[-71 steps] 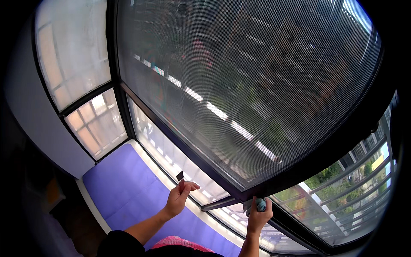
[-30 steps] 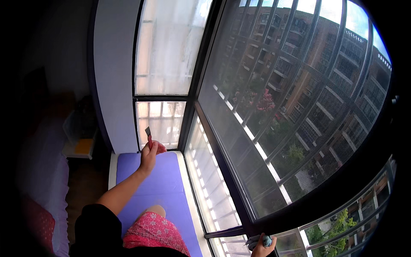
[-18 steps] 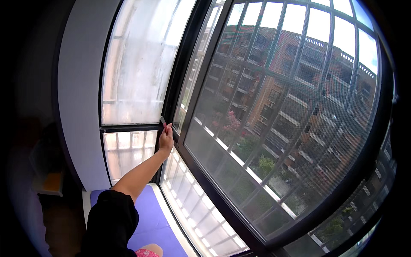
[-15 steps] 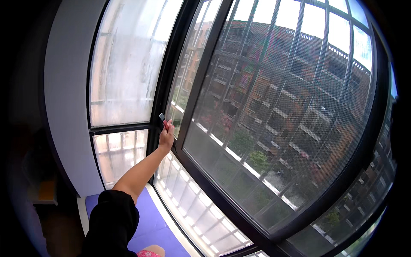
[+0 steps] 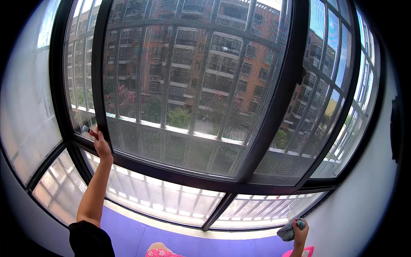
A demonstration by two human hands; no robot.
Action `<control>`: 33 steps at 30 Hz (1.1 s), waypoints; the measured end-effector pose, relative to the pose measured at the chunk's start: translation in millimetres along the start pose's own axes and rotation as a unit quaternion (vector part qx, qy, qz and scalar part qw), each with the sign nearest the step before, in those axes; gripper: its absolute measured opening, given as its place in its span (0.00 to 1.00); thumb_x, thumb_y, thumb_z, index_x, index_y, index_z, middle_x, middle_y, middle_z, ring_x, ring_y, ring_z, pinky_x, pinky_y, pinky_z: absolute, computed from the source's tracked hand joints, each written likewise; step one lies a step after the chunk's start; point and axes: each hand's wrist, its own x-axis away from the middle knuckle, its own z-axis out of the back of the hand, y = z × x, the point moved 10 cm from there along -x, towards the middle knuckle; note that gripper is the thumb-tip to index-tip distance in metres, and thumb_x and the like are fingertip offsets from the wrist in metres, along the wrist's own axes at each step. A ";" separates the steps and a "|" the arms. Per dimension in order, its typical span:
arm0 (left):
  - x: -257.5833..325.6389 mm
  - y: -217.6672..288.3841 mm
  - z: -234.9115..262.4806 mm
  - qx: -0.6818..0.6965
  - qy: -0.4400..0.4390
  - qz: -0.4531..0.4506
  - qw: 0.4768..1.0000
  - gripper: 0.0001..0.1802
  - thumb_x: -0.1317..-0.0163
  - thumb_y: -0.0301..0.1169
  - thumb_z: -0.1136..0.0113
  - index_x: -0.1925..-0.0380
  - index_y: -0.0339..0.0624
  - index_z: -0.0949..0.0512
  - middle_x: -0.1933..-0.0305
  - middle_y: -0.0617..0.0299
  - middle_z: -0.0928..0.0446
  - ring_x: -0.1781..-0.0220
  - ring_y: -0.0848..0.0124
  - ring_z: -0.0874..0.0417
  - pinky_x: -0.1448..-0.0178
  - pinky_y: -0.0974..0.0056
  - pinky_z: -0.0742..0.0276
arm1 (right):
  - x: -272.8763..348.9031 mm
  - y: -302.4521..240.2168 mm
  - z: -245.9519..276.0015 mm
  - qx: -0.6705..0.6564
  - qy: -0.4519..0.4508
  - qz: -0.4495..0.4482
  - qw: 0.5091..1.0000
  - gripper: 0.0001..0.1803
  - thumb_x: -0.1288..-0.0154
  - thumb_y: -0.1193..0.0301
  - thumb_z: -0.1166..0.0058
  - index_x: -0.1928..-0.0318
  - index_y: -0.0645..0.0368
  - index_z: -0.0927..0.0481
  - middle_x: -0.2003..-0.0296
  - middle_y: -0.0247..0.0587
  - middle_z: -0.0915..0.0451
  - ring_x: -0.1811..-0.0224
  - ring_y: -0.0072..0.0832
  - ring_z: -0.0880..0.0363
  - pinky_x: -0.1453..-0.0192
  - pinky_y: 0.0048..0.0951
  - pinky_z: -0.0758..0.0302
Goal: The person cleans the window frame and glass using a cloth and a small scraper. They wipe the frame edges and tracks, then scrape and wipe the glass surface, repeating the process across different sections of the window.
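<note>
At the left edge of the screen [image 5: 192, 85], the left hand [image 5: 102, 145] was raised against the dark frame [image 5: 100, 85], its fingers pinched round a small tool [image 5: 87, 129] with a reddish grip; what kind of tool could not be told. Low at the right, the right hand [image 5: 299, 226] was closed on a crumpled grey-blue cloth [image 5: 287, 232], well apart from the screen. Judged from this view, work at the screen's left edge was under way and the cloth was not yet in use; no wiped or unwiped areas could be told apart on the mesh, so progress remained unclear. The screen sat in front of the glazing, with a barred lower pane [image 5: 171, 197] beneath it and frosted panes [image 5: 25, 107] at the left. A purple mat [image 5: 192, 244] lay below the window, a white wall [image 5: 359, 205] rose at the right, and brick apartment blocks [image 5: 239, 73] and trees stood outside
</note>
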 end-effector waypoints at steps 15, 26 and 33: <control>200.2 85.6 -122.9 0.046 -0.219 -0.003 0.975 0.26 0.28 0.30 0.61 0.32 0.31 0.49 0.28 0.50 0.46 0.26 0.64 0.47 0.26 0.65 0.54 | 111.0 -65.4 -187.1 0.047 -0.382 -0.069 0.920 0.13 0.48 0.72 0.38 0.62 0.64 0.21 0.68 0.40 0.20 0.68 0.23 0.23 0.67 0.24 0.28; 228.4 81.8 -128.4 0.080 -0.191 -0.058 0.977 0.23 0.29 0.29 0.61 0.35 0.37 0.41 0.30 0.50 0.42 0.26 0.58 0.46 0.26 0.60 0.53 | 131.0 -104.9 -173.9 0.016 -0.293 -0.058 0.954 0.13 0.46 0.74 0.40 0.59 0.64 0.21 0.63 0.40 0.19 0.62 0.25 0.23 0.56 0.25 0.25; 223.5 47.8 -105.2 0.145 -0.216 0.058 0.964 0.21 0.27 0.33 0.64 0.41 0.32 0.35 0.40 0.53 0.30 0.36 0.66 0.33 0.31 0.65 0.43 | 104.2 -36.9 -226.9 -0.240 -0.271 -0.153 0.920 0.12 0.42 0.73 0.40 0.60 0.63 0.25 0.67 0.42 0.22 0.65 0.27 0.23 0.58 0.28 0.25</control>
